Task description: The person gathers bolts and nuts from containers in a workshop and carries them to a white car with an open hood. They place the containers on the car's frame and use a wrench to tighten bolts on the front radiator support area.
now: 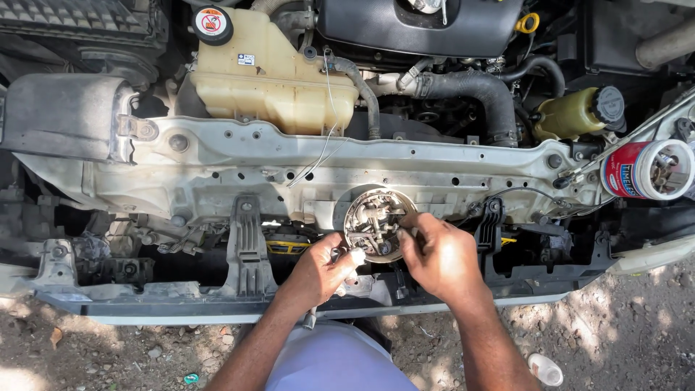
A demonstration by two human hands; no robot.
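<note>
Head view, looking down into an open engine bay. A round metal container point(376, 223), filled with small fasteners and bits, is sitting just below the pale front crossmember point(304, 156), at the centre of the bay; its open face is pointing up toward the camera, so its axis is running roughly along the line of sight. The left hand point(327, 269) is curling closed around a small pale part point(357, 255) at the container's lower left rim. The right hand point(439, 255) is pinching its fingers together at the container's right edge; what they are gripping cannot be told. A cream coolant tank point(271, 76) is lying behind the crossmember. A red-and-white can point(646, 170), lying on its side, is pointing its open mouth to the right.
</note>
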